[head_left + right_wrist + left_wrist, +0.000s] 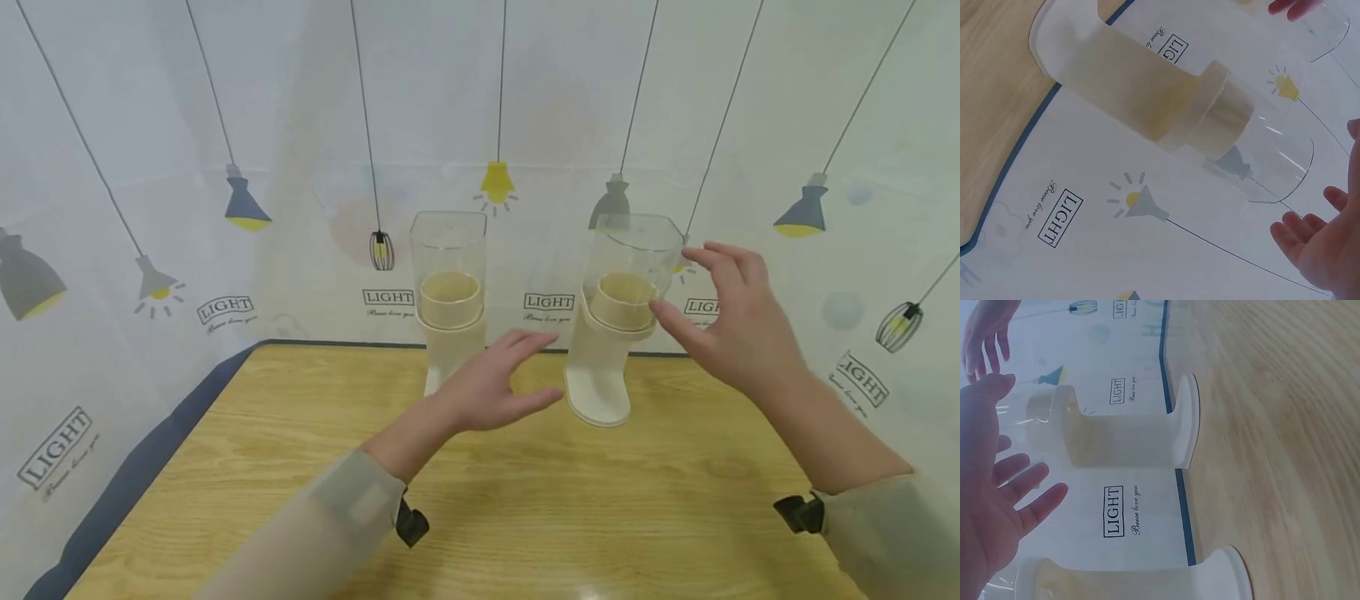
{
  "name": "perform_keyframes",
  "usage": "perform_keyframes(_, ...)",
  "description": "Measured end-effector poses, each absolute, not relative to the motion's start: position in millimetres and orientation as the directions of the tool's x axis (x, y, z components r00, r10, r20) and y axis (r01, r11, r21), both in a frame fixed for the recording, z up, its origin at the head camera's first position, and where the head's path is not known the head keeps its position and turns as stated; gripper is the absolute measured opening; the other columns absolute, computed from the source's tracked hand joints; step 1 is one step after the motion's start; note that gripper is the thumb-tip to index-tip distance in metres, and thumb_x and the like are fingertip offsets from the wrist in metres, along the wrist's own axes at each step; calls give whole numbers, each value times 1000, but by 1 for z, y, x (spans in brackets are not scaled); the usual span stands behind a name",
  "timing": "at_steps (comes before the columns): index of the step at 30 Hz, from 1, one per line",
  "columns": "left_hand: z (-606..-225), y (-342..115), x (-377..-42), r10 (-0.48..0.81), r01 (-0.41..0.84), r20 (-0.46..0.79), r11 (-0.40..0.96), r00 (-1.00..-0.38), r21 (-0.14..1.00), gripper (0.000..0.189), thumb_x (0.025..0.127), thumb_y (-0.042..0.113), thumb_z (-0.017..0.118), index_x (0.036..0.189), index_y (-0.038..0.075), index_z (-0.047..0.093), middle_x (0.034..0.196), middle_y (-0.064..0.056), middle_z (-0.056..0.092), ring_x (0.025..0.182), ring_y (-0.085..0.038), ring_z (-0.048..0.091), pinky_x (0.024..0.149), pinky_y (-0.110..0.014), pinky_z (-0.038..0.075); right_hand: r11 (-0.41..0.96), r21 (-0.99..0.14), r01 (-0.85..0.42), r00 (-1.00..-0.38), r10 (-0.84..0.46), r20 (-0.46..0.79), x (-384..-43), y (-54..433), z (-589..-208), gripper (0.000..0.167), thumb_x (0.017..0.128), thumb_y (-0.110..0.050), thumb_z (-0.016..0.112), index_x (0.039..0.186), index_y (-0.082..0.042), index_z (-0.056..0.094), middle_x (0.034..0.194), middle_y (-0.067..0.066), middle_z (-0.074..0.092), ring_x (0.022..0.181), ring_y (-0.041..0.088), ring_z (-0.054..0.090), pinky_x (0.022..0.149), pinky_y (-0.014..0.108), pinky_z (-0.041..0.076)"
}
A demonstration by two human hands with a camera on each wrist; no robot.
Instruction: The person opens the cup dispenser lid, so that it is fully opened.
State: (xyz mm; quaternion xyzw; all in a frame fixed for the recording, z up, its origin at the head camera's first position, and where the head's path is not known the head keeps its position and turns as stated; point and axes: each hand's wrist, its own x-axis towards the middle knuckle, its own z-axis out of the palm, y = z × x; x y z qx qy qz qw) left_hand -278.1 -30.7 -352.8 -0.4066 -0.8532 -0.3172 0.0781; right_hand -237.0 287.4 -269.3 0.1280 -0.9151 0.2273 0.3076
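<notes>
Two cream-coloured stands with clear plastic containers on top stand side by side at the back of the table; they look like dispensers. My right hand (738, 329) is raised at the right side of the right clear container (637, 237), thumb and fingers spread. A gap between that hand and the container shows in the right wrist view. My left hand (495, 379) reaches in front of the left stand (453, 350), hiding part of it, its fingers extended toward the right stand (600, 367). The left clear container (448, 242) is upright. Neither hand holds anything.
The stands are on a light wooden table (480, 517) with a dark blue back edge. Close behind hangs a white backdrop (300, 108) printed with lamps and the word LIGHT. Each sleeve carries a black clip-like piece (411, 523) near the wrist.
</notes>
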Motion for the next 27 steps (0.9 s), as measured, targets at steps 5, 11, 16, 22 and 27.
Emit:
perform_keyframes(5, -346, -21, -284, 643, 733, 375, 480, -668, 483, 75, 104, 44, 74, 168, 15, 46, 164, -9, 52, 151, -26, 54, 125, -47, 48, 859, -383, -341, -793, -44, 608, -248, 286, -258, 76, 99, -39, 77, 161, -7, 48, 170, 29, 31, 138, 60, 50, 99, 81, 46)
perform_keyframes(11, -339, -10, -287, 642, 707, 337, 490, -688, 510, 75, 105, 46, 73, 169, 19, 44, 169, -8, 48, 155, -27, 50, 126, -49, 47, 857, -405, -319, -815, -30, 579, -260, 281, -248, 80, 98, -45, 78, 162, -8, 47, 174, 26, 26, 152, 56, 40, 111, 81, 41)
perform_keyframes(16, -333, 0, -293, 639, 700, 336, 482, -692, 526, 75, 106, 45, 72, 169, 15, 44, 169, -10, 48, 154, -29, 51, 125, -50, 47, 853, -422, -309, -837, -33, 546, -271, 277, -243, 83, 97, -47, 80, 163, -8, 47, 175, 28, 22, 154, 57, 37, 116, 80, 40)
perform_keyframes(22, -327, 11, -301, 626, 682, 328, 487, -708, 545, 75, 107, 45, 71, 169, 14, 42, 161, -11, 53, 146, -27, 57, 119, -47, 53, 855, -442, -272, -872, -25, 489, -284, 268, -243, 84, 97, -54, 79, 163, -11, 49, 176, 29, 18, 154, 58, 38, 117, 78, 41)
perform_keyframes(27, -325, 17, -305, 619, 667, 320, 476, -717, 573, 74, 108, 44, 70, 170, 15, 42, 163, -11, 52, 146, -26, 57, 114, -43, 57, 851, -462, -251, -883, -5, 469, -294, 264, -246, 85, 97, -58, 77, 164, -14, 48, 177, 29, 16, 155, 57, 37, 116, 77, 43)
